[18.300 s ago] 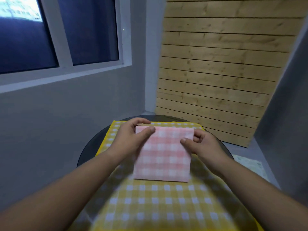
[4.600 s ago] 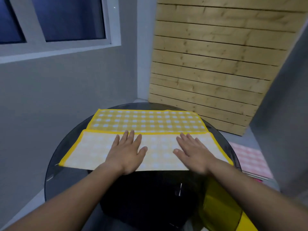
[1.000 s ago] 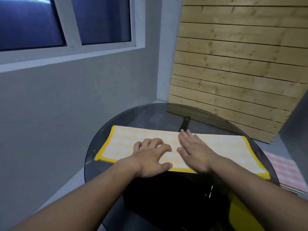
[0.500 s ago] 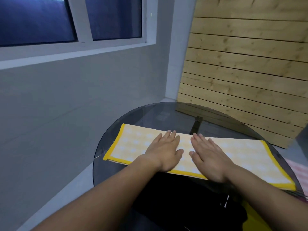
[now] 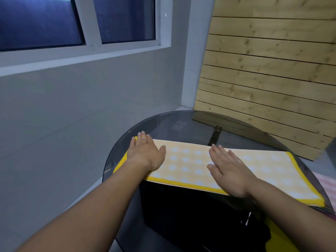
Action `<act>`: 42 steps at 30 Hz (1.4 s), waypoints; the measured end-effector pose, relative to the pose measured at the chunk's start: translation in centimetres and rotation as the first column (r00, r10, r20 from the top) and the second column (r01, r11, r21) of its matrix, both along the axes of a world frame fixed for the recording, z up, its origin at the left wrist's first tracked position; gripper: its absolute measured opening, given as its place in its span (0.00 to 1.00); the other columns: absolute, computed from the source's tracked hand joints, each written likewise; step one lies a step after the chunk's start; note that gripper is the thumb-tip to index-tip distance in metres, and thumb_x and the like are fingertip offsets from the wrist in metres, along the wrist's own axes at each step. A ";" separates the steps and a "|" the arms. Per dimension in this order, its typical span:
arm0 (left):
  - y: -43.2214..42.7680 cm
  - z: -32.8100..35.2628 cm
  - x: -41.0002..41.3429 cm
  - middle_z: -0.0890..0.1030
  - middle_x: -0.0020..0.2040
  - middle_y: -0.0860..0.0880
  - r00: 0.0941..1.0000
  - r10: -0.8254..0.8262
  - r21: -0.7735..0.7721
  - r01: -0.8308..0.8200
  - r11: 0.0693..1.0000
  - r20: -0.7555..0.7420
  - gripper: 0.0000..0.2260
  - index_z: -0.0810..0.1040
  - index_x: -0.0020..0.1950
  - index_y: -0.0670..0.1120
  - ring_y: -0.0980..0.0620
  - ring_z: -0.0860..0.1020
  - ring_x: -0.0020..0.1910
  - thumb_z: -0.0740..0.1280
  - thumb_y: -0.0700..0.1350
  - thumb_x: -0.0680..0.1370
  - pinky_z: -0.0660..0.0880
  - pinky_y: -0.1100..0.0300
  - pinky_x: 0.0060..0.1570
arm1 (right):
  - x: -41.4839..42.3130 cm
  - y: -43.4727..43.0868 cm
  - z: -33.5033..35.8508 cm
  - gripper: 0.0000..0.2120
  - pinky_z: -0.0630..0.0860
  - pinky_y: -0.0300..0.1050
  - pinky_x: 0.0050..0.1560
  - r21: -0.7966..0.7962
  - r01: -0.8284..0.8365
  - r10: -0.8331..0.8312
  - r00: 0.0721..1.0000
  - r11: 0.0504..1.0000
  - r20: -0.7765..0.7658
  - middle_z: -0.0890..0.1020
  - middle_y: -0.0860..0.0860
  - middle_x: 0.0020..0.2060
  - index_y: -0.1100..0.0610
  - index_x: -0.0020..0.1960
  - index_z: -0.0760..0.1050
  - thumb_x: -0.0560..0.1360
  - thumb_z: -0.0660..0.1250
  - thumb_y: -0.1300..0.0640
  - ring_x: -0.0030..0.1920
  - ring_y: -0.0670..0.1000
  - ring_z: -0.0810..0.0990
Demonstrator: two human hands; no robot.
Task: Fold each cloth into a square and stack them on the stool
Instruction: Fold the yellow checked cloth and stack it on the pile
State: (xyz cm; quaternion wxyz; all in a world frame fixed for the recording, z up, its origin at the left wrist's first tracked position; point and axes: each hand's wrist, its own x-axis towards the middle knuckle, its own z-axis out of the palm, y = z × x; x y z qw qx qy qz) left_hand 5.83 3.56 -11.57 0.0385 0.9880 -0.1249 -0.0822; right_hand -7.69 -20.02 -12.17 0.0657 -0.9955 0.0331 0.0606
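Your left hand (image 5: pixel 146 154) had slid out to the left end of the long folded yellow checked cloth (image 5: pixel 192 163) on the round dark glass counter (image 5: pixel 181 122), your right hand (image 5: pixel 230 174) staying mid-strip, both grips released flat, so the strip looked smoothed for its crosswise fold.

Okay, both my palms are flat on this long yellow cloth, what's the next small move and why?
Probably pinch the left end with the left hand and fold it over toward the right end. The yellow cloth lies flat on the glass table as a long strip, not yet a square, with the right hand placed to pin it.
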 end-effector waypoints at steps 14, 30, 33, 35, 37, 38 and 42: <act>-8.5 -0.8 -5.0 0.45 0.82 0.51 0.844 -0.529 -0.154 0.536 0.830 0.086 0.28 0.47 0.82 0.48 0.55 0.43 0.81 0.46 0.58 0.85 0.40 0.57 0.77 | -0.3 -2.2 0.6 0.27 0.38 0.41 0.77 0.201 0.011 -0.020 0.999 0.980 0.046 0.46 0.48 0.80 0.54 0.81 0.46 0.84 0.47 0.48 0.79 0.46 0.41; -8.8 -0.5 -5.6 0.44 0.82 0.51 0.845 -0.529 -0.071 0.534 0.843 0.076 0.29 0.46 0.82 0.48 0.55 0.42 0.81 0.44 0.59 0.84 0.41 0.56 0.78 | -5.5 -11.5 -0.3 0.31 0.41 0.47 0.78 0.029 0.281 -0.283 0.957 0.959 0.068 0.45 0.52 0.80 0.58 0.80 0.45 0.83 0.44 0.42 0.80 0.50 0.41; -8.9 -0.4 -5.7 0.44 0.82 0.50 0.850 -0.522 -0.066 0.526 0.848 0.071 0.29 0.46 0.82 0.48 0.55 0.42 0.81 0.45 0.59 0.84 0.41 0.56 0.78 | -5.3 -11.7 -0.3 0.32 0.42 0.47 0.78 0.036 0.272 -0.274 0.959 0.962 0.073 0.45 0.52 0.80 0.58 0.80 0.46 0.83 0.44 0.42 0.80 0.50 0.42; -9.0 -0.2 -5.9 0.44 0.82 0.50 0.855 -0.516 -0.066 0.519 0.852 0.060 0.29 0.47 0.82 0.47 0.54 0.43 0.81 0.45 0.59 0.84 0.42 0.56 0.78 | -5.4 -11.6 0.0 0.31 0.42 0.48 0.78 0.043 0.276 -0.278 0.957 0.960 0.081 0.46 0.52 0.80 0.57 0.80 0.48 0.83 0.44 0.41 0.80 0.51 0.42; -9.1 0.1 -6.2 0.45 0.82 0.50 0.865 -0.500 -0.064 0.502 0.862 0.049 0.29 0.46 0.82 0.47 0.53 0.43 0.81 0.45 0.59 0.84 0.42 0.55 0.78 | -5.6 -10.9 0.5 0.30 0.41 0.51 0.78 0.030 0.272 -0.273 0.952 0.962 0.135 0.50 0.53 0.80 0.56 0.78 0.56 0.82 0.45 0.41 0.80 0.52 0.43; -9.2 0.2 -6.4 0.45 0.83 0.49 0.873 -0.485 -0.061 0.487 0.871 0.043 0.29 0.46 0.82 0.47 0.52 0.44 0.81 0.45 0.59 0.84 0.43 0.54 0.79 | -5.8 -10.3 0.9 0.28 0.41 0.52 0.78 0.026 0.260 -0.260 0.949 0.965 0.176 0.54 0.53 0.80 0.55 0.75 0.62 0.82 0.46 0.41 0.80 0.52 0.44; -9.9 0.6 -7.6 0.53 0.82 0.46 0.926 -0.374 -0.039 0.376 0.926 0.054 0.28 0.55 0.80 0.49 0.46 0.52 0.81 0.46 0.60 0.83 0.51 0.48 0.79 | -6.9 -5.9 2.8 0.20 0.56 0.50 0.69 0.096 0.199 -0.217 0.942 0.975 0.254 0.70 0.48 0.71 0.49 0.65 0.73 0.81 0.51 0.43 0.73 0.53 0.60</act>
